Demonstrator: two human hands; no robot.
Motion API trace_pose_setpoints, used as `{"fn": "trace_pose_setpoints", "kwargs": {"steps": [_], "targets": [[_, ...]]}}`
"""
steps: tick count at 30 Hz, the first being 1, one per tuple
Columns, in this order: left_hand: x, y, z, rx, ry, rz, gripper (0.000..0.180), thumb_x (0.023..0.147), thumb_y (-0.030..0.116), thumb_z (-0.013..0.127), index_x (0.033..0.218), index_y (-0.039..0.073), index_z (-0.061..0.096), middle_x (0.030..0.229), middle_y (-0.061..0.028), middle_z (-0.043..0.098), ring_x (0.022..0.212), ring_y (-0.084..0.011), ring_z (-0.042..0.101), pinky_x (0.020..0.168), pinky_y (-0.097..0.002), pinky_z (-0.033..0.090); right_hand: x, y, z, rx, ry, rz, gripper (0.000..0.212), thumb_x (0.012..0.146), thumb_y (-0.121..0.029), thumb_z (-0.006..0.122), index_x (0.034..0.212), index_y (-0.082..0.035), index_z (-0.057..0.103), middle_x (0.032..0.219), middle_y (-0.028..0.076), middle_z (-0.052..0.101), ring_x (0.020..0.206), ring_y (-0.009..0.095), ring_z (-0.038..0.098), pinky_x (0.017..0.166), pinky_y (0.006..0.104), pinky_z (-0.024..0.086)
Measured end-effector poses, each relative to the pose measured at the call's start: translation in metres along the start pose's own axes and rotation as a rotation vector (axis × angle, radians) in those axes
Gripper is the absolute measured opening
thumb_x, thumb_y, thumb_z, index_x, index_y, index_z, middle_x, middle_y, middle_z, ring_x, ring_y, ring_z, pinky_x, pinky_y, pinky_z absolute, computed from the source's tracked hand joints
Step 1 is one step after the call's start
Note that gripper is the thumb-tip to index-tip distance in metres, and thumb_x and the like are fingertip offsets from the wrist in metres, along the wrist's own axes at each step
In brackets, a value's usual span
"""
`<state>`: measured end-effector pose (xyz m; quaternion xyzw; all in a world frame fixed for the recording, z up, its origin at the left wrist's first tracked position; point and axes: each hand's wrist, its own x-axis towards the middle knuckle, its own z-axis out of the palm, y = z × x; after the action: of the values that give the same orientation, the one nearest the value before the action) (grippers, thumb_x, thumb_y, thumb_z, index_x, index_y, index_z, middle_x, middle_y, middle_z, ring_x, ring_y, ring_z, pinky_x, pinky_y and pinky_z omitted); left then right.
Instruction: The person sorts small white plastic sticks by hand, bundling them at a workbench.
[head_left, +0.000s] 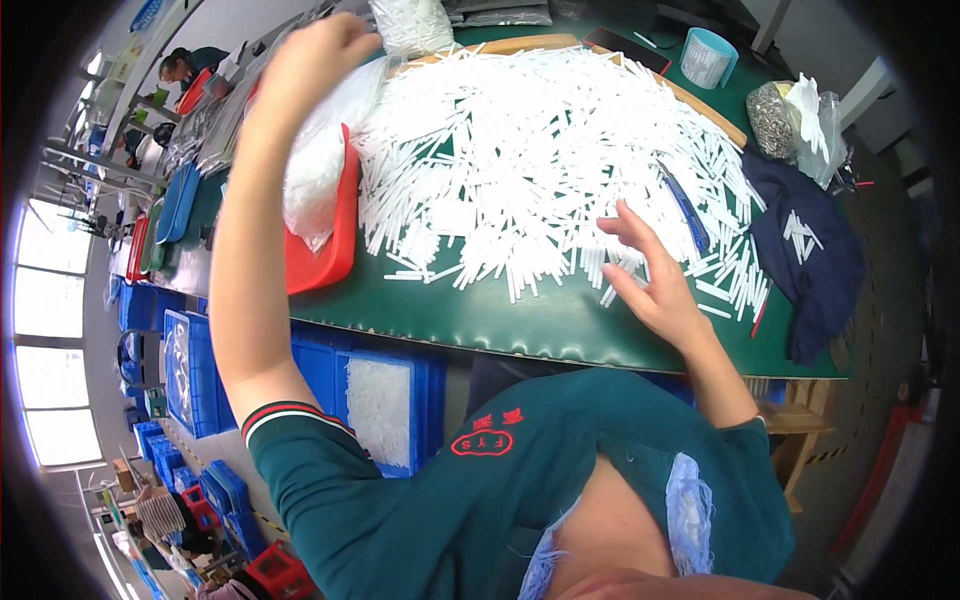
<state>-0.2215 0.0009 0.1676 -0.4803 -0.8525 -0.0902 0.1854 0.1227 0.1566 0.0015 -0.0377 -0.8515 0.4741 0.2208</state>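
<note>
A wide heap of short white plastic tubes or sticks (500, 150) covers much of the green tabletop in front of me. My right hand (655, 285) hovers at the heap's near right side, thumb and fingers apart, with nothing held. Close beyond it, a blue-handled cutter knife (685, 212) lies on the sticks. My left hand (318, 60) is raised at the far left, above a clear plastic bag (320, 180) of white pieces; its fingers are blurred and partly hidden, so its grip cannot be made out. That bag rests in a red tray (338, 250).
Wooden strips (710, 112) border the heap's far side. Behind stand another filled bag (412, 25) and a light-blue tape roll (708, 58). Dark blue cloth (805, 255) and a bag of small metal parts (772, 118) lie right. Blue bins (425, 400) sit below the table edge (520, 345).
</note>
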Motion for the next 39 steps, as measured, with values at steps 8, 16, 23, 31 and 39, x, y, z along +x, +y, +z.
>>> {"fn": "trace_pose_setpoints", "kwargs": {"steps": [8, 16, 23, 31, 39], "targets": [[-0.007, 0.063, 0.152, 0.014, -0.811, -0.185, 0.085, 0.073, 0.077, 0.044, 0.088, -0.004, 0.068, 0.095, -0.0198, 0.064, 0.089, -0.0311, 0.062, 0.079, -0.0366, 0.048, 0.014, 0.029, 0.016, -0.714, -0.223, 0.039, 0.088, 0.074, -0.050, 0.065, 0.132, 0.007, 0.032, 0.129, 0.025, 0.042, 0.127, 0.036, 0.035, 0.105, 0.0512, 0.024], [0.001, 0.133, 0.195, -0.056, -0.623, -0.300, 0.114, 0.060, 0.079, 0.057, 0.124, -0.015, 0.039, 0.125, -0.0259, 0.043, 0.117, -0.0344, 0.043, 0.092, -0.0403, 0.041, 0.020, 0.044, 0.024, -0.660, -0.115, 0.044, 0.086, 0.075, -0.052, 0.063, 0.130, 0.007, 0.035, 0.128, 0.023, 0.044, 0.125, 0.035, 0.037, 0.105, 0.0498, 0.023], [0.005, 0.175, 0.209, -0.033, -0.469, -0.284, 0.078, 0.070, 0.047, 0.063, 0.121, -0.009, 0.044, 0.123, -0.0256, 0.046, 0.117, -0.0365, 0.044, 0.091, -0.0417, 0.042, 0.022, 0.049, 0.027, -0.680, -0.100, 0.015, 0.080, 0.077, -0.051, 0.062, 0.129, 0.005, 0.038, 0.128, 0.022, 0.044, 0.125, 0.033, 0.037, 0.106, 0.0487, 0.023], [0.004, 0.150, 0.223, -0.136, -0.331, -0.176, 0.037, 0.076, 0.020, 0.059, 0.104, -0.002, 0.050, 0.092, -0.0225, 0.063, 0.088, -0.0347, 0.063, 0.077, -0.0425, 0.050, 0.020, 0.049, 0.026, -0.653, -0.103, 0.026, 0.074, 0.080, -0.047, 0.059, 0.130, 0.003, 0.039, 0.129, 0.021, 0.043, 0.126, 0.033, 0.036, 0.107, 0.0483, 0.022], [0.015, 0.113, 0.196, -1.138, -0.283, -0.573, 0.038, 0.080, 0.014, 0.063, 0.104, -0.009, 0.046, 0.084, -0.0178, 0.065, 0.071, -0.0249, 0.066, 0.061, -0.0365, 0.052, 0.031, 0.044, 0.023, -0.586, 0.063, -0.059, 0.070, 0.080, -0.039, 0.063, 0.130, 0.002, 0.039, 0.123, 0.021, 0.046, 0.115, 0.035, 0.044, 0.102, 0.0454, 0.030]]}}
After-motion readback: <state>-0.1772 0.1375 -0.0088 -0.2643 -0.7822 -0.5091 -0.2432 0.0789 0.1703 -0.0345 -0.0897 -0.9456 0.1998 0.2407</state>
